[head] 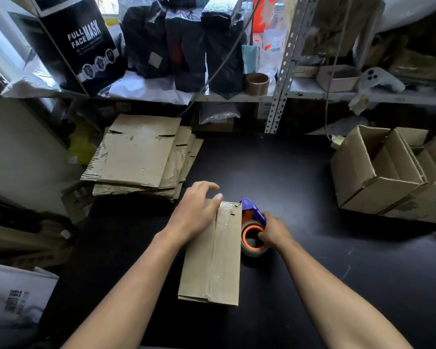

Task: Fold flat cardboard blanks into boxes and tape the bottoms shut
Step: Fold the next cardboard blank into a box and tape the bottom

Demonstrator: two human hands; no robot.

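Brown corrugated cardboard box [213,253], folded up and turned bottom-up on the black worktop [312,172], sits between my two forearms, a strip of clear packing tape [218,248] running along its centre seam from near edge to far edge. My left hand [195,211] lies on the far left part of the box, fingers spread and relaxed, the thumb pressing the tape end down at the far rim. My right hand [275,231] grips the purple and orange tape dispenser [253,229], fingers curled round its handle; the dispenser rests on the worktop just beside the box's right side, its roll of brown tape toward me. A stack of flat cardboard blanks [139,154] lies on the worktop's far left corner, well apart from the box. Open assembled cardboard boxes [388,172] stand at the right edge. On the metal shelf [237,96] behind, a black carton printed "FULL FACE MASK" [78,44], dark plastic bags [184,41] and a spare roll of brown tape [257,83] are stored
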